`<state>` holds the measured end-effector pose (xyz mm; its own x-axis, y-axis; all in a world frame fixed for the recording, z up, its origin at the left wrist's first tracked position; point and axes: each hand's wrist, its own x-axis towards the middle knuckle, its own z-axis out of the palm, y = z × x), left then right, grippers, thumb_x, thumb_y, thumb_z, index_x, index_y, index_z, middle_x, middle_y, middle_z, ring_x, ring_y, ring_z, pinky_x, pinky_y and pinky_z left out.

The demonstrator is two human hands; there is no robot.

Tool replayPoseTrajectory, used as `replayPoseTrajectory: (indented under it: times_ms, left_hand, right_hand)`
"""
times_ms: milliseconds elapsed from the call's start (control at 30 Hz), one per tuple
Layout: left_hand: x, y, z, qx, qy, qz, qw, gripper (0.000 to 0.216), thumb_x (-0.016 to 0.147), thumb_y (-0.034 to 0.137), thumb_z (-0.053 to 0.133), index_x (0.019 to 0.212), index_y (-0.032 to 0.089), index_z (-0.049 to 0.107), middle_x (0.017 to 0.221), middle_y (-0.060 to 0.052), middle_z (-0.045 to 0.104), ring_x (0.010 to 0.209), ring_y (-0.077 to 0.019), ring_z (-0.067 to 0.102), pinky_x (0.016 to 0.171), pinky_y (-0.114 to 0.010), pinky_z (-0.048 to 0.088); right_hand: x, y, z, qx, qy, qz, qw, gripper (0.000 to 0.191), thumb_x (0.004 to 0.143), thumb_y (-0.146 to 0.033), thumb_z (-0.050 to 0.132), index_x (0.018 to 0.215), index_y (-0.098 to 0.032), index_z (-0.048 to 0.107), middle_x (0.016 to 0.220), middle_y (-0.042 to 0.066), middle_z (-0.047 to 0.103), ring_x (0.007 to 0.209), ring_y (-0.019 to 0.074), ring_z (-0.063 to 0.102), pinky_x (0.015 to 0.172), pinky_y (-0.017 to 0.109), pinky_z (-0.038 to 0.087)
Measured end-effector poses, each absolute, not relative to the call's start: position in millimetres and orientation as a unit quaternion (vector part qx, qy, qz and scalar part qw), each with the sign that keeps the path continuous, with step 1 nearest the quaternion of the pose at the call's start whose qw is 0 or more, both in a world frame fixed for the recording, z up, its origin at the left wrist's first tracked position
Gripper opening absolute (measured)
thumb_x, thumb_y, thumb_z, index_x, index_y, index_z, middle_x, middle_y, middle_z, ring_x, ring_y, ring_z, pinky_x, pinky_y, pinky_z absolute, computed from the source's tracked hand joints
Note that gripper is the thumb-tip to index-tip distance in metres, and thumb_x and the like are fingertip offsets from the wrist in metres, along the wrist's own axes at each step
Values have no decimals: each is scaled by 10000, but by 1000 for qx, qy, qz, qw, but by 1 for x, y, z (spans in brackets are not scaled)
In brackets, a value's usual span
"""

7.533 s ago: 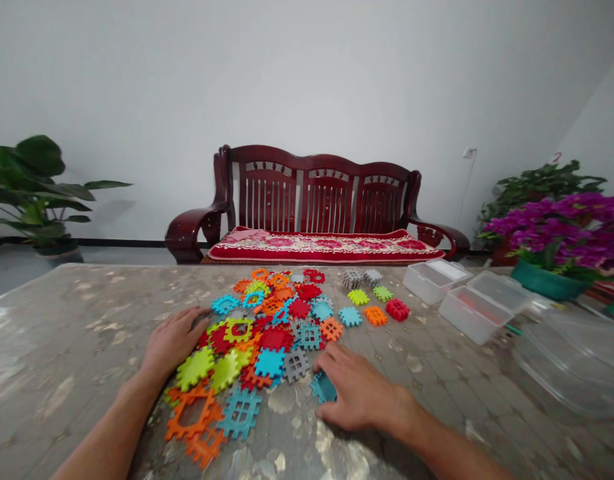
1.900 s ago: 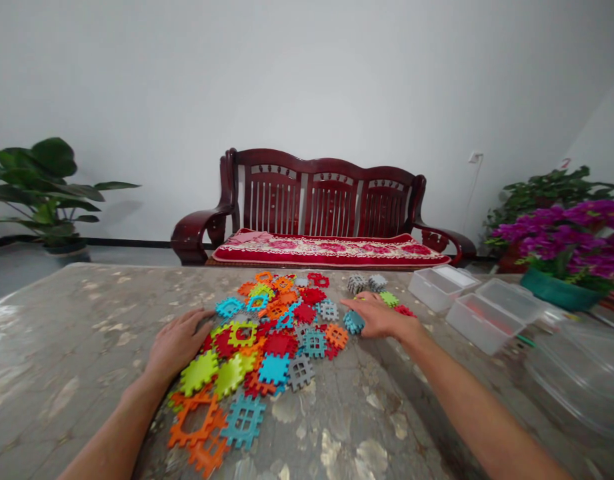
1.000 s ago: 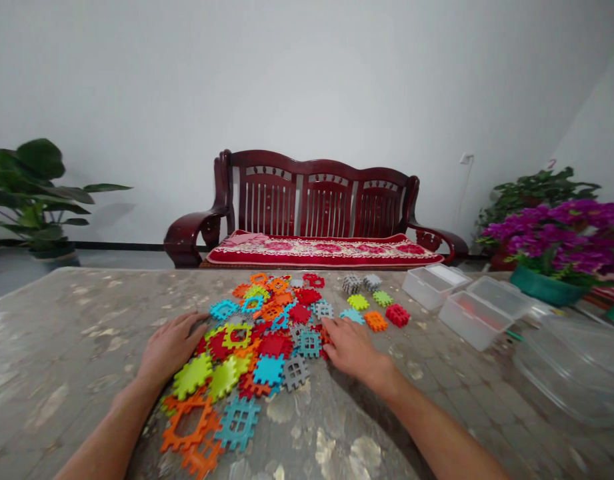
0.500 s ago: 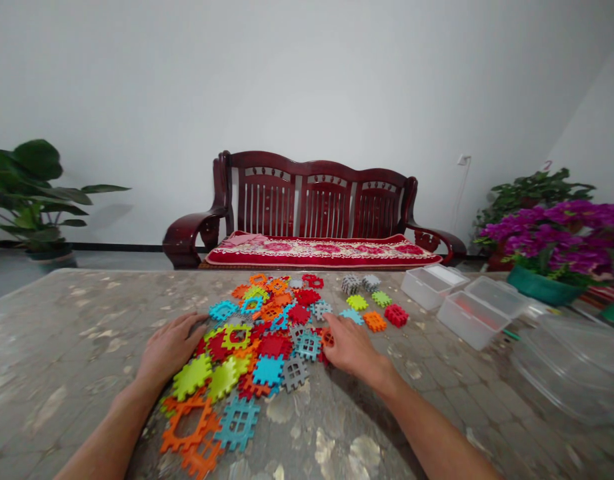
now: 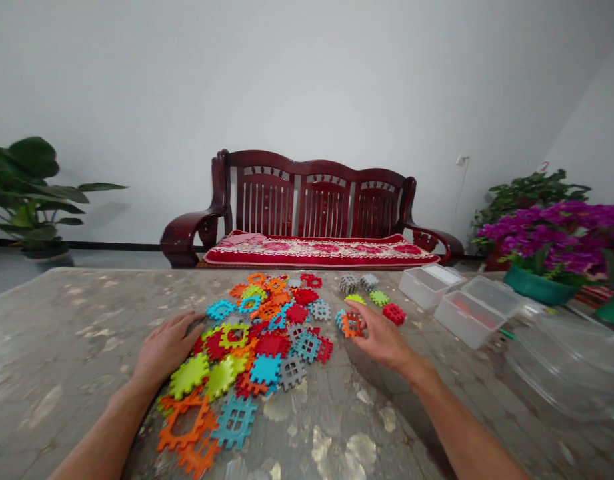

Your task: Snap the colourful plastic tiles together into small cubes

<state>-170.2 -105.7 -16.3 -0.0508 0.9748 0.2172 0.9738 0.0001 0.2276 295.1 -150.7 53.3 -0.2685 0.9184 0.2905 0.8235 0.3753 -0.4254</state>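
Note:
A pile of toothed plastic interlocking tiles (image 5: pixel 273 344) in red, orange, lime, blue and grey lies before me. My left hand (image 5: pixel 169 343) rests flat at the pile's left edge, fingers stretched and holding nothing. To the right of the pile, my right hand (image 5: pixel 384 335) pinches an orange window-cut tile (image 5: pixel 351 325) between thumb and fingers. Just behind that tile a blue tile (image 5: pixel 339 319) is partly covered. Sorted tiles stand beyond the hand: grey stacks (image 5: pixel 349 283), a lime tile (image 5: pixel 379 298) and a red stack (image 5: pixel 394 314).
Clear plastic boxes (image 5: pixel 469 320) and a large transparent lid or tub (image 5: pixel 571 367) are on the table's right side. Behind them stands a teal pot (image 5: pixel 539 285) of purple flowers. A wooden bench (image 5: pixel 317 200) is beyond the table's far edge.
My right hand has moved right, away from the pile, carrying the orange window-cut tile. A red tile now shows where it was. My left hand has stayed put.

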Motion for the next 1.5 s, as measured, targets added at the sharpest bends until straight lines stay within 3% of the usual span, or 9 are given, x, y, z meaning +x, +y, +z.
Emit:
replayPoseTrajectory:
  times_ms: [300,467,633,833,1000,1200,1333,1500]
  left_hand:
    - [-172,-104,-19,683,712,164,2,496,963,427,355,1320,237,643,1438,-73,613,1320,-248,550,1152,-416,365]
    - [-174,-103,-20,687,709,160,2,508,963,431,341,1331,239,635,1445,-75,607,1325,-250,546,1154,-421,360]
    - [-174,-102,-19,691,708,147,9,548,966,451,311,1349,215,624,1455,-94,592,1334,-265,540,1153,-428,361]
    - [-175,-101,-21,689,708,154,2,529,966,449,315,1329,238,635,1445,-75,606,1312,-259,555,1150,-428,367]
    - [-176,-100,-23,691,708,146,-3,562,964,448,292,1356,217,622,1464,-96,585,1335,-275,540,1155,-443,362]
    - [-177,-99,-23,692,706,150,-1,547,957,448,304,1337,237,636,1439,-78,611,1321,-272,558,1147,-438,382]
    - [-175,-101,-19,690,707,152,4,562,950,445,305,1342,216,637,1446,-91,604,1332,-284,550,1154,-449,377]
    - [-174,-102,-19,687,708,161,5,540,952,441,324,1325,221,646,1446,-89,603,1319,-288,559,1149,-456,380]
  right_hand:
    - [354,-157,62,-576,-792,79,188,716,694,-135,613,1403,-217,561,1341,95,656,1214,280,599,1050,429,453]
    - [373,-155,55,-596,-776,129,162,730,661,-164,669,1384,-207,575,1365,104,632,1163,280,614,1016,419,465]
    - [380,-152,46,-671,-708,163,148,445,692,-250,686,1132,-187,676,1155,92,711,938,238,665,802,339,509]
    - [372,-152,36,-695,-703,117,96,344,631,-324,761,937,-205,659,964,47,720,850,215,642,702,287,452]
    - [398,-143,29,-738,-639,116,185,243,735,-313,666,950,-202,645,935,56,725,854,221,669,736,306,482]
    - [412,-131,8,-779,-557,-5,289,603,777,-375,654,1327,-166,521,1258,164,645,1125,306,638,915,418,509]
    - [396,-128,2,-752,-574,-56,318,499,838,-291,574,1327,-198,534,1276,148,623,1191,302,588,1024,471,459]
    - [372,-132,9,-703,-629,-77,324,351,893,-232,493,1215,-216,632,1197,118,655,1165,278,568,1038,436,438]
